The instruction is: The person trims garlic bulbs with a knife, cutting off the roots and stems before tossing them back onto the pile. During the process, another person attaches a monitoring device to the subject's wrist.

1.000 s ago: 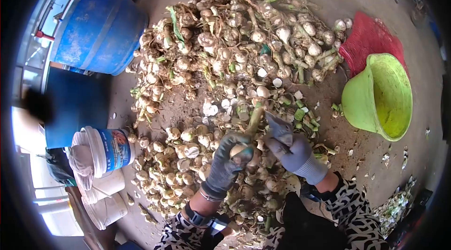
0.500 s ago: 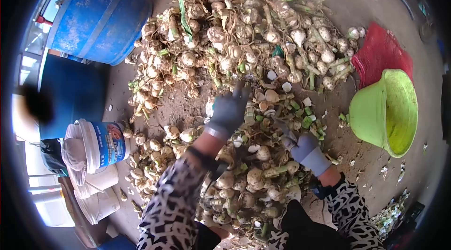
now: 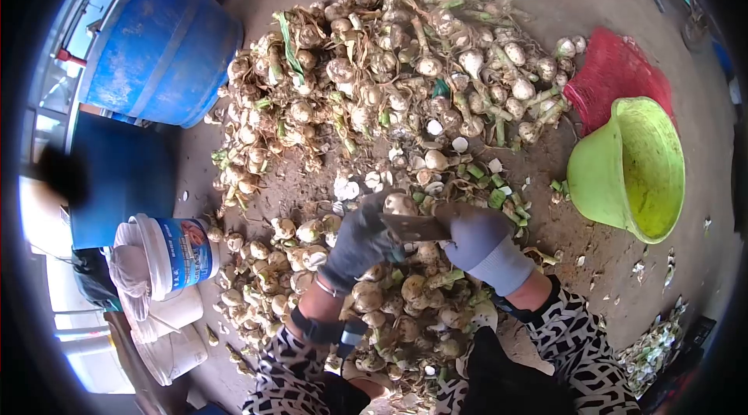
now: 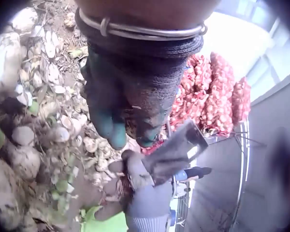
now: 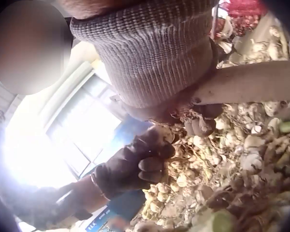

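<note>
In a dark glove with green fingertips, my left hand (image 3: 360,240) holds a garlic bulb (image 3: 400,204) above the middle of the heap. My right hand (image 3: 477,240), gloved in grey, grips a knife (image 3: 413,229). The broad blade points left across the near side of the bulb in the head view. From the right wrist, the blade (image 5: 253,84) stretches to the right edge, and the left hand (image 5: 135,164) shows beyond. Trimmed bulbs (image 3: 413,286) lie below both hands. The left hand covers part of the held bulb.
A large pile of stalked garlic (image 3: 351,80) lies ahead. Cut stalks (image 3: 499,197) are scattered to the right, near a lime-green bucket (image 3: 592,173) and a red net (image 3: 623,72). Blue barrels (image 3: 160,41) and a white pail (image 3: 183,255) stand left. Filled net bags (image 4: 222,96) appear in the left wrist view.
A second ago my left hand held a stalked bulb; half a second ago it reached forward over the pile. Now it is back with a bulb, and the knife has moved left to it.
</note>
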`<act>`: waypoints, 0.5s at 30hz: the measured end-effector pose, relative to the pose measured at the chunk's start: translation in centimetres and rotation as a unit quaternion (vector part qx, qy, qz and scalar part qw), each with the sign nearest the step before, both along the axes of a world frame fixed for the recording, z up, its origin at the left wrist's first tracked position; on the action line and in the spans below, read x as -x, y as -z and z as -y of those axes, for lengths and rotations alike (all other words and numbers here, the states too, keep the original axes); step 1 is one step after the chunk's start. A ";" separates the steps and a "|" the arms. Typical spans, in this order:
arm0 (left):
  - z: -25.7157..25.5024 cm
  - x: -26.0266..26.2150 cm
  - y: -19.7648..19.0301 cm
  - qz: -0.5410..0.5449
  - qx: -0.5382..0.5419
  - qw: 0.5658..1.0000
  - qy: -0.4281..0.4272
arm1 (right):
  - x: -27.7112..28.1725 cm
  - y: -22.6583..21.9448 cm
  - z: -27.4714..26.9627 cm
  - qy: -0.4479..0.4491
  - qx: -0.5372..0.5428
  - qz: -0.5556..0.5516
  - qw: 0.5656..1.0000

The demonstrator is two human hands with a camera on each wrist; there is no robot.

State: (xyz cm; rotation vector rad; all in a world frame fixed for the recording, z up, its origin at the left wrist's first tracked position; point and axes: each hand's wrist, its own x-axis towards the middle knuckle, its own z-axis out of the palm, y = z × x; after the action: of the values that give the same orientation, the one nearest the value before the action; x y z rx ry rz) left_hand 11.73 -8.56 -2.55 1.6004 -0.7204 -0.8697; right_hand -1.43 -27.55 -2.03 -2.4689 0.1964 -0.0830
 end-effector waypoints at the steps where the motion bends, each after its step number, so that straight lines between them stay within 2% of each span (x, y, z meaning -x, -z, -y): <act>1: 0.1 1.5 -1.4 -0.139 0.060 0.987 -0.059 | 0.1 -0.8 -0.4 -0.015 0.049 -0.017 0.999; 2: 0.0 2.2 -2.0 -0.137 0.059 0.987 -0.054 | 0.4 -1.4 -0.5 -0.030 0.099 -0.035 0.994; 5: 0.1 3.6 -3.4 -0.061 -0.112 0.989 -0.071 | 1.4 -1.7 -0.9 -0.024 0.116 -0.002 0.993; 8: 0.3 4.9 -3.1 -0.090 -0.089 0.987 -0.101 | 1.9 -2.1 -0.5 -0.031 0.118 0.013 0.992; 9: 0.2 5.1 -3.5 -0.146 -0.094 0.980 -0.094 | 2.0 -2.1 -0.1 -0.044 0.107 0.025 0.993; 10: 0.6 5.7 -3.5 -0.149 -0.094 0.980 -0.091 | 1.6 -0.3 0.3 -0.042 0.108 0.022 0.993; 12: 1.8 7.0 -3.3 -0.107 0.123 0.986 -0.032 | 0.4 6.2 1.8 0.067 0.083 -0.197 0.975; 13: 2.0 6.4 -3.8 -0.052 0.083 0.995 -0.003 | 0.9 7.9 3.0 0.073 0.093 -0.147 0.982; 14: 2.2 6.0 -4.2 0.004 0.045 0.999 0.026 | 0.8 6.1 3.1 0.068 0.093 -0.149 0.982; 15: 2.2 6.0 -3.7 -0.122 0.054 0.991 -0.026 | 1.4 3.8 3.1 0.076 -0.101 -0.158 0.979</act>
State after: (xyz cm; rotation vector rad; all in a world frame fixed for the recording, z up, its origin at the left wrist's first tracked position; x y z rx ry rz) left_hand 5.72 -10.80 1.19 1.3811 -0.5414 -0.9526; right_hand -2.86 -30.69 -5.83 -2.2496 0.5046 0.2556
